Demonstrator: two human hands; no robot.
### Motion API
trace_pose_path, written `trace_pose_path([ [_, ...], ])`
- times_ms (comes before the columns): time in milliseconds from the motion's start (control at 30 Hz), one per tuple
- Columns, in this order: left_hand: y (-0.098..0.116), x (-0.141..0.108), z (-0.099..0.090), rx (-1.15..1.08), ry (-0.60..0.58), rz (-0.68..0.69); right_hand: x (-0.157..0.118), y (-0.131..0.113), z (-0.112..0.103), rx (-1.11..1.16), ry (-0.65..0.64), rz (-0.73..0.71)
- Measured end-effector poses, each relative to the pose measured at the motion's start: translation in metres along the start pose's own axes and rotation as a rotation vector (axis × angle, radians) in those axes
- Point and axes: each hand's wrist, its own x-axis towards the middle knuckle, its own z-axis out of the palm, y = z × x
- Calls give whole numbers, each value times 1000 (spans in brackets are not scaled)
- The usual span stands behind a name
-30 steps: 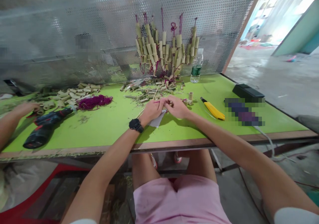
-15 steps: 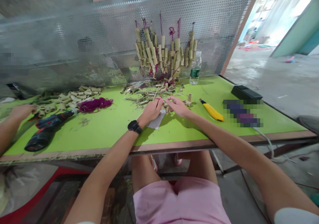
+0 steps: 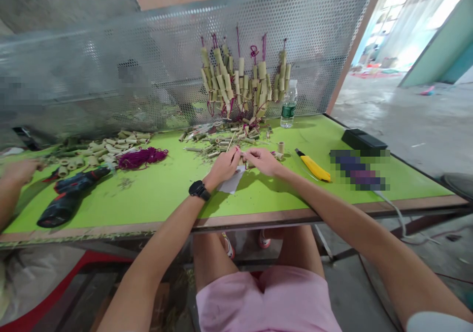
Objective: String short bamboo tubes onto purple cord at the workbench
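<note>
My left hand (image 3: 224,167), with a black watch (image 3: 199,190) on its wrist, is closed in a pinch over the middle of the table. A bit of purple cord shows at its fingertips, and a thin stick (image 3: 231,141) juts up just beyond them. My right hand (image 3: 263,161) meets it from the right, its thumb and finger pinched on something small that I cannot make out. Beneath the hands lies a white paper (image 3: 232,182). Cut bamboo tubes (image 3: 221,142) are heaped right behind them, and one short tube (image 3: 281,147) stands upright beside my right hand.
Bamboo strings (image 3: 242,81) hang on the perforated metal panel (image 3: 162,51), near a water bottle (image 3: 288,106). Rightward lie a yellow-handled knife (image 3: 314,167) and a black box (image 3: 364,141). Leftward are purple cord (image 3: 142,158), a cordless drill (image 3: 72,194) and another person's hand (image 3: 18,172).
My hands stay almost in place, the fingertips still pinched close together. The other person's hand at the left has shifted a little to the left. The view has tilted slightly.
</note>
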Motion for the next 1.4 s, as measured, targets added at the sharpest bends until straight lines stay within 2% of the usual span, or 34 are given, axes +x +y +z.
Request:
trace_pose_path([
  [233,4,-1,-7,-60,54,-31,1,2,-5,-48,71,24],
  [433,6,-2,-6,-24,18,-12,0,2,-9,-27,74,95],
  [633,4,-3,-1,10,-30,37,-1,1,-6,3,-36,30],
  [800,2,-3,1,25,-27,50,2,2,-6,-60,4,-52],
  [1200,4,-4,-1,75,-36,47,1,4,-4,-41,53,-17],
  [1400,1,-3,2,72,-21,25,2,0,-7,-100,114,-73],
])
